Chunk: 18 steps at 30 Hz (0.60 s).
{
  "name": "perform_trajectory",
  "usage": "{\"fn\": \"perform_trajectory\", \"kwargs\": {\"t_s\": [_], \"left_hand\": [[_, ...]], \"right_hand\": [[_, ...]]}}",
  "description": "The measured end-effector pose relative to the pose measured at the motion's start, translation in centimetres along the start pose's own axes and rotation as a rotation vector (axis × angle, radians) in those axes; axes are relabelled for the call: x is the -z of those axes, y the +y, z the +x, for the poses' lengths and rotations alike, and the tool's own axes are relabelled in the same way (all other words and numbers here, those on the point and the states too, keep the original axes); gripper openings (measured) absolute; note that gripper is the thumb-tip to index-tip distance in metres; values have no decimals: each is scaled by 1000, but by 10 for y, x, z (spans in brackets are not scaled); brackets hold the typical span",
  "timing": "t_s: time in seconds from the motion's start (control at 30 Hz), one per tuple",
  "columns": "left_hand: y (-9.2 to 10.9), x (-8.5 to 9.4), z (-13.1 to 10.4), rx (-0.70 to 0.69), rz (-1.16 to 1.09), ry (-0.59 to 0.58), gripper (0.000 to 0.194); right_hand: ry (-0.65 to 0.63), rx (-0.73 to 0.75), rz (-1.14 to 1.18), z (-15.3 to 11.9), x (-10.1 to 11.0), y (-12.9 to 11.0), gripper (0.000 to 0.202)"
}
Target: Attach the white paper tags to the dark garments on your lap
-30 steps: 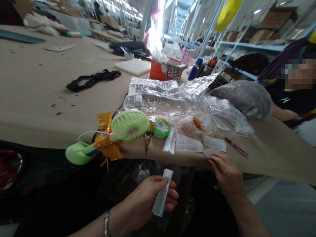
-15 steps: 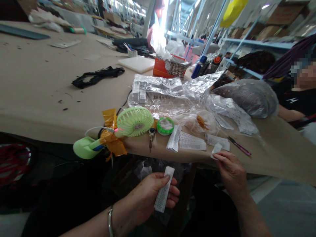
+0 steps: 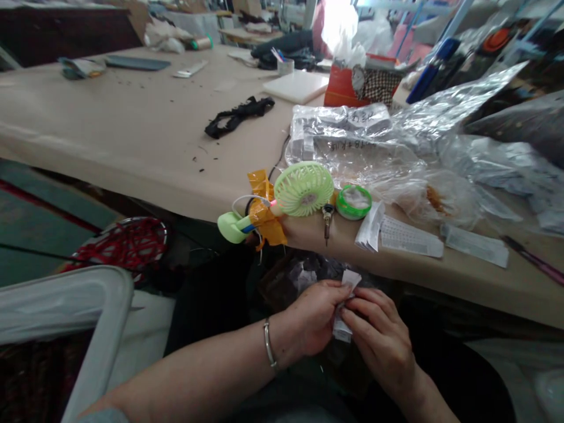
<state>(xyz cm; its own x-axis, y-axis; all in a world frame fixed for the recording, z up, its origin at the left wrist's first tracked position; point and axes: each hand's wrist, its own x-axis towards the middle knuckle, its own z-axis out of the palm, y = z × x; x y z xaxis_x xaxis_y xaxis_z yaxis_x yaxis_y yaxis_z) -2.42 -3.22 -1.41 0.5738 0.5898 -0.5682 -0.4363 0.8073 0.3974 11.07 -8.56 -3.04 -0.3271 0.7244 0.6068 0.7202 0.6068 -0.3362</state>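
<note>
My left hand (image 3: 315,317), with a metal bangle at the wrist, grips a narrow stack of white printed labels (image 3: 342,330) below the table's front edge. Against the same stack, my right hand (image 3: 381,332) has its fingers bent and pressed on the right side; whether it also pinches a single label is hidden. On the table above lie a folded bundle of labels (image 3: 371,226), a fanned row of printed labels (image 3: 409,237) and another small label pile (image 3: 476,244). A green round tub (image 3: 353,202) stands just behind the folded bundle.
A green fan (image 3: 304,189) is taped to the table edge with orange tape (image 3: 269,226), beside a pointed metal tool (image 3: 326,223). Clear plastic bags (image 3: 356,147) cover the right side. Purple-handled tweezers (image 3: 535,261) lie far right. A white bin (image 3: 118,299) stands lower left.
My right hand has moved from the label pile on the table to the stack in my left hand. The view has turned left, and the small loose label has left the table pile.
</note>
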Motion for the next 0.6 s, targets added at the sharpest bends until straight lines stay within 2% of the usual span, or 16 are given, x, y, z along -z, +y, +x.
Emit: {"fn": "perform_trajectory", "kwargs": {"t_s": [0.17,0.43,0.6], "left_hand": [[-2,5,1,20,-3,-28,15],[-1,3,0,19,-3,21,21],[-3,5,-1,27,-14,-9,29]], "right_hand": [[-60,22,-21,-2,3,1,24],[-57,-16,-73,0,3,-10,22],[-57,-17,-74,1,-1,-10,19]]}}
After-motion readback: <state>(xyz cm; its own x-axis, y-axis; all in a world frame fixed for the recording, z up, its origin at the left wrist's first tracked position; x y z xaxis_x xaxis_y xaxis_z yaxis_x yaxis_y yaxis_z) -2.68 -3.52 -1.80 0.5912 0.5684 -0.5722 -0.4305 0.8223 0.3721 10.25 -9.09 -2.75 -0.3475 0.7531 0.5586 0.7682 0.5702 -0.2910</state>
